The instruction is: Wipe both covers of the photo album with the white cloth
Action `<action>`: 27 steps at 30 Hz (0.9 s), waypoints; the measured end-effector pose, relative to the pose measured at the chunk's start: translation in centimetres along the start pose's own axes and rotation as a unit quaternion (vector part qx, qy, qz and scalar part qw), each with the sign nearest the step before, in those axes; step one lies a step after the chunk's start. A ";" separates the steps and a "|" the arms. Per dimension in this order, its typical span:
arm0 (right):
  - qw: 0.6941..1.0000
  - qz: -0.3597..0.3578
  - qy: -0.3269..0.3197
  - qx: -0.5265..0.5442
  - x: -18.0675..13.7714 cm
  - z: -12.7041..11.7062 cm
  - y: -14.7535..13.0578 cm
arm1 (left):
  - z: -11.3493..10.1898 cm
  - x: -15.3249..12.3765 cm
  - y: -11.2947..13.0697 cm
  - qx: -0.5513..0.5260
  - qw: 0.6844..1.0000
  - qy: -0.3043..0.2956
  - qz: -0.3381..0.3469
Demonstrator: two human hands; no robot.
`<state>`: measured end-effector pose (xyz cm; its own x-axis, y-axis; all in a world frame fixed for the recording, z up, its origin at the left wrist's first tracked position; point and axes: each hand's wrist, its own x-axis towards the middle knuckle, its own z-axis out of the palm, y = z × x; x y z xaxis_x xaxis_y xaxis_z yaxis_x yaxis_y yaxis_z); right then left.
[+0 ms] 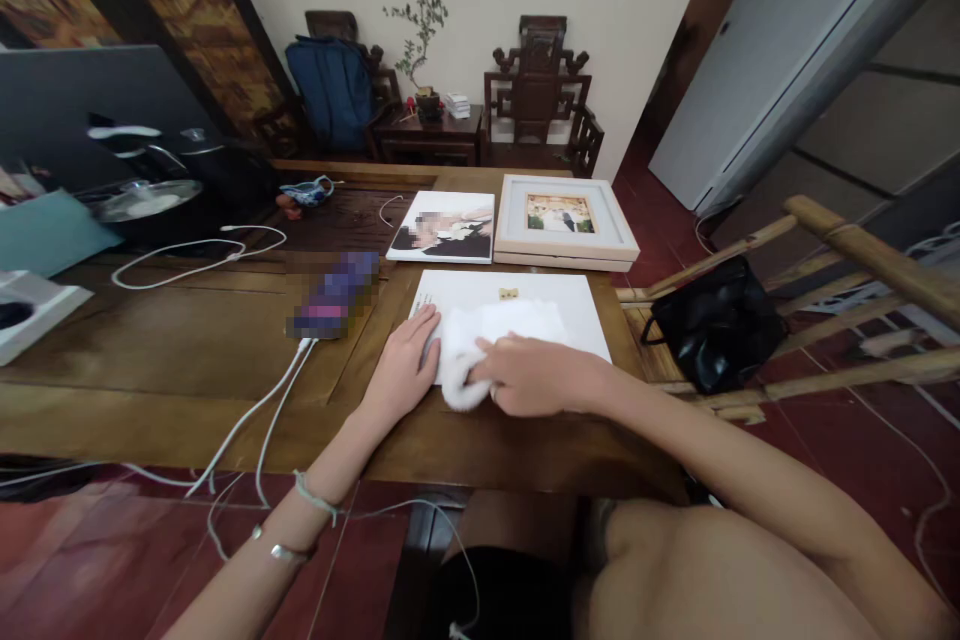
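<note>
A white flat panel (pixel 577 305) lies on the wooden table near its front edge, with a small gold-coloured plate (pixel 508 293) on its face and faint print at its upper left. My left hand (pixel 409 360) rests flat on the panel's left edge, fingers stretched out. Across the panel's lower middle lies a fluffy white cloth (pixel 517 322), its left end folded into a loop over the near edge. My right hand (pixel 529 375) grips this cloth and presses it on the panel; some of the fingers are hidden in the folds.
Behind the panel lie a photo print (pixel 450 225) and a pale framed picture (pixel 566 215). To the left are a phone-like device (pixel 334 300), white cables (pixel 281 390) and a dark kettle (pixel 225 170). A bamboo chair (pixel 862 260) with a black bag (pixel 724 320) stands right.
</note>
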<state>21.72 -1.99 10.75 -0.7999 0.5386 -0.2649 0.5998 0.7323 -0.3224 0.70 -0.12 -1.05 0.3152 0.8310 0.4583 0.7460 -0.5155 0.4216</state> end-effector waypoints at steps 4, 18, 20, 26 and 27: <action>0.993 0.020 0.101 -0.063 3.4 0.7 4.2 | -0.1 0.1 0.1 -0.007 1.000 0.003 0.000; 0.985 -0.019 0.061 -0.163 1.2 2.6 -0.7 | 0.2 0.0 -0.3 -0.022 1.000 -0.003 -0.005; 0.990 -0.056 0.029 -0.127 -0.1 2.0 -1.9 | 0.1 0.0 -0.3 -0.023 1.000 -0.012 -0.004; 0.999 -0.032 0.002 -0.021 -0.9 0.6 -1.3 | 0.1 -0.1 -0.4 -0.031 0.999 -0.015 -0.007; 1.000 -0.025 0.012 -0.008 -0.6 0.5 -0.6 | 0.1 -0.1 -0.4 -0.032 0.999 -0.014 -0.007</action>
<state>21.88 -2.92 10.65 -0.8292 0.5110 -0.2266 0.5589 0.7653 -0.3194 0.45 -0.01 -1.32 0.3227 0.8430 0.4304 0.7114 -0.5160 0.4772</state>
